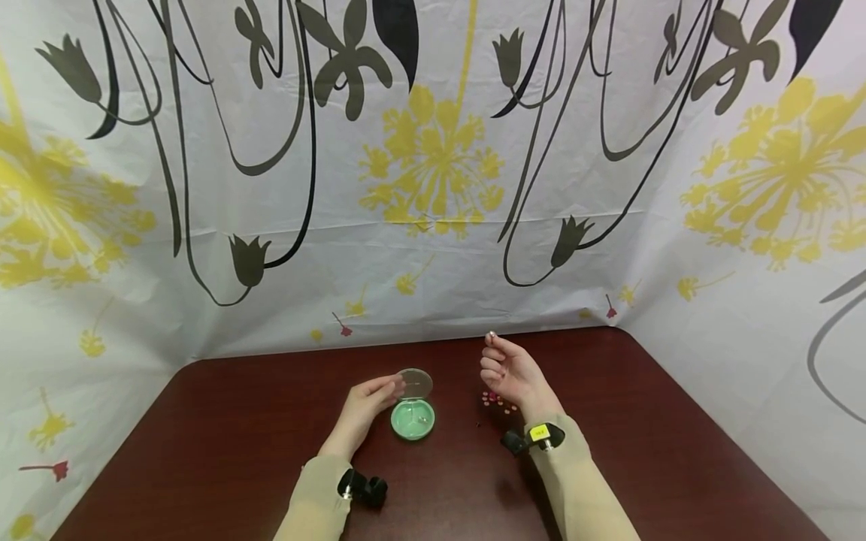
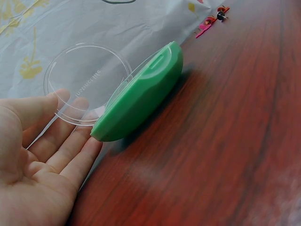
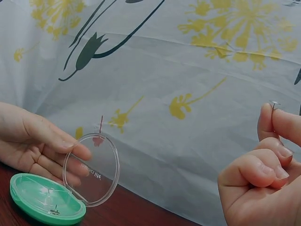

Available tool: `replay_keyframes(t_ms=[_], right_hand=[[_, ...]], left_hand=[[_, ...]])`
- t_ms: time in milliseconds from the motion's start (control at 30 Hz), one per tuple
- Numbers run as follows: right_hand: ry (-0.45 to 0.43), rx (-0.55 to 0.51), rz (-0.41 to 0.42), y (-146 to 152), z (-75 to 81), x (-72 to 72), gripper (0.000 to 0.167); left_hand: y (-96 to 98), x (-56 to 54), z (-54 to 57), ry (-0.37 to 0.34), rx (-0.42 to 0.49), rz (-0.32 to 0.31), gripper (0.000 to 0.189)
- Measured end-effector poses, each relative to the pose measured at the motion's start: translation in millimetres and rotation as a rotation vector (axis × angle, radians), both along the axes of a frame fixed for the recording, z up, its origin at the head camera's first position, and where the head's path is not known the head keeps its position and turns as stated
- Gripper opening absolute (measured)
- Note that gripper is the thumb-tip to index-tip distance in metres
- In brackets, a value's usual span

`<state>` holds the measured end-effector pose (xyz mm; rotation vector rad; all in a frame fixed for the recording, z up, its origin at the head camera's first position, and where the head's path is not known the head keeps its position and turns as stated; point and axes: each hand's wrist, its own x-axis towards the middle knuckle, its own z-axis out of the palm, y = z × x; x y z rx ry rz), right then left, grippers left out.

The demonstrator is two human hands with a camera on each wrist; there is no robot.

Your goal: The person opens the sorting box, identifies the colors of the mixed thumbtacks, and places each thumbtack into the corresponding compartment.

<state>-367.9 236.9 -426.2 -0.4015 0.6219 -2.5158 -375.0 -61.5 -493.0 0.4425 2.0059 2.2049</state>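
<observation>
A round green case (image 1: 413, 421) stands on the table with its clear lid (image 1: 416, 384) raised. My left hand (image 1: 368, 402) holds the lid's edge, thumb on one face and fingers behind it, as the left wrist view shows. A few tiny metallic pieces (image 3: 54, 212) lie inside the case. Raised to the right of the case, my right hand (image 1: 516, 374) pinches a tiny stud (image 3: 274, 104) with a thin metal post between thumb and forefinger; its other fingers are curled. The stud's exact kind is too small to tell.
Several small pink, orange and dark pieces (image 1: 499, 400) lie on the dark red-brown table (image 1: 446, 488) beside the right wrist. A white cloth (image 1: 433, 300) with printed flowers hangs behind the table and along its sides. A small black camera is strapped to each wrist.
</observation>
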Motion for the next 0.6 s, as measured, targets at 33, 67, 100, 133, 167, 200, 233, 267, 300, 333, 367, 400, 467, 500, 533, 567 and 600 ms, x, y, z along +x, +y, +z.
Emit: replay_keyframes(t_ms=[33, 67, 100, 133, 167, 200, 233, 267, 300, 333, 367, 400, 467, 500, 533, 567, 600], right_hand=[[0.014, 0.031, -0.021, -0.8, 0.5, 0.2, 0.044], [0.035, 0.08, -0.055, -2.2, 1.3, 0.7, 0.044], [0.06, 0.146, -0.106, -4.1, 2.5, 1.3, 0.044], [0.092, 0.232, -0.167, -6.7, 4.0, 2.0, 0.042], [0.131, 0.337, -0.24, -10.0, 5.6, 2.8, 0.039], [0.177, 0.465, -0.323, -14.0, 7.3, 3.8, 0.035], [0.221, 0.604, -0.406, -18.4, 9.1, 4.9, 0.03], [0.273, 0.753, -0.48, -23.0, 10.6, 5.9, 0.024], [0.327, 0.898, -0.54, -27.9, 11.7, 6.9, 0.018], [0.393, 1.035, -0.581, -32.9, 12.4, 7.7, 0.013], [0.466, 1.158, -0.611, -38.2, 12.8, 8.7, 0.01], [0.548, 1.265, -0.627, -42.9, 12.2, 9.4, 0.009], [0.721, 1.423, -0.627, -51.7, 9.6, 10.6, 0.009], [0.796, 1.474, -0.617, -55.9, 7.8, 11.3, 0.008], [0.869, 1.519, -0.609, -59.4, 5.6, 11.7, 0.007], [0.926, 1.556, -0.599, -62.4, 2.9, 11.7, 0.007], [0.973, 1.591, -0.591, -64.9, 0.5, 12.0, 0.006]], left_hand=[[0.0, -0.1, 0.0, -0.002, 0.0, 0.0, 0.035], [0.0, -0.1, 0.0, -0.002, -0.002, -0.001, 0.035], [0.0, -0.3, 0.1, -0.003, -0.003, 0.0, 0.035], [-0.3, -0.4, 0.2, -0.001, -0.007, 0.001, 0.035], [-0.6, -0.6, 0.4, 0.003, -0.011, 0.0, 0.035], [-0.9, -0.9, 0.5, 0.004, -0.015, 0.002, 0.035], [-1.2, -1.2, 0.6, 0.003, -0.016, 0.003, 0.035], [-1.5, -1.2, 0.8, 0.005, -0.018, 0.003, 0.035], [-1.8, -1.5, 0.8, 0.004, -0.02, 0.003, 0.035], [-2.0, -1.6, 0.6, 0.004, -0.022, 0.003, 0.035], [-2.1, -1.8, 0.3, 0.005, -0.024, 0.002, 0.035], [-2.1, -1.7, 0.2, 0.003, -0.025, 0.003, 0.035], [-1.7, -1.2, 0.2, 0.001, -0.022, 0.005, 0.036], [-1.4, -1.2, 0.1, -0.002, -0.02, 0.006, 0.036], [-1.1, -0.9, 0.0, -0.002, -0.015, 0.005, 0.036], [-0.7, -1.0, -0.4, -0.006, -0.01, 0.006, 0.036], [-0.4, -0.8, -0.4, -0.009, -0.006, 0.006, 0.035]])
